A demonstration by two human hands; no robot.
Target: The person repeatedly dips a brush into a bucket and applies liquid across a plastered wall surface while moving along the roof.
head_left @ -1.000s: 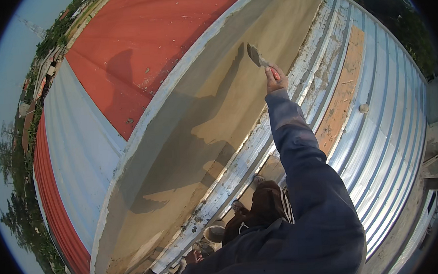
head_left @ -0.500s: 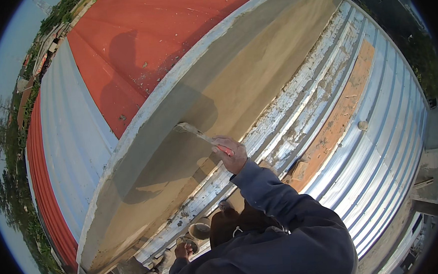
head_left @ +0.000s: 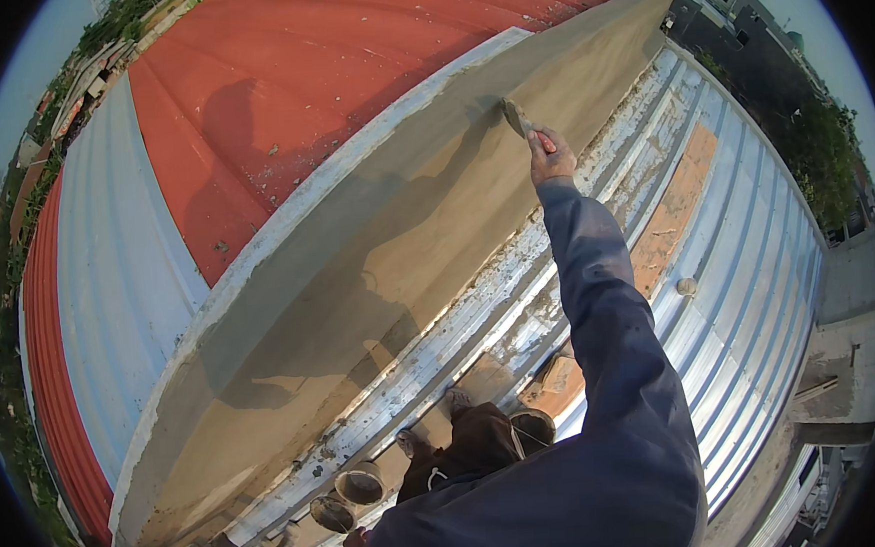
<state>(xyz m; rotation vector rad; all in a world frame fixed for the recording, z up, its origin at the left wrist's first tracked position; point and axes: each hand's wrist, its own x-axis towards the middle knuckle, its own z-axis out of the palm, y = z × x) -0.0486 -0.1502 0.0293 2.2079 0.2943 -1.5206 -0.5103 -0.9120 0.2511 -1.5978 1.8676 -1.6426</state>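
My right hand (head_left: 553,156) is closed around the red handle of a trowel (head_left: 516,118), arm stretched far out. The mortar-smeared blade is at the upper part of a long, freshly plastered wall (head_left: 512,184), touching it or very close. Low in the picture, my left hand (head_left: 355,542) shows only in part beside a mortar-stained bucket (head_left: 332,514). Its fingers are mostly hidden, so a grip on the rim cannot be made out. A second bucket (head_left: 360,485) stands just beside that one.
Ribbed metal roofing (head_left: 749,294) spreads right of the wall, with a brown board (head_left: 676,209) and crumbs of mortar on it. Another bucket (head_left: 533,429) stands by my legs. Beyond the wall's pale top edge (head_left: 284,218) lies a red roof (head_left: 316,90).
My right hand has carried the trowel up and to the right along the wall, the arm straightening. My left hand has dropped lower and is more hidden. The view has shifted.
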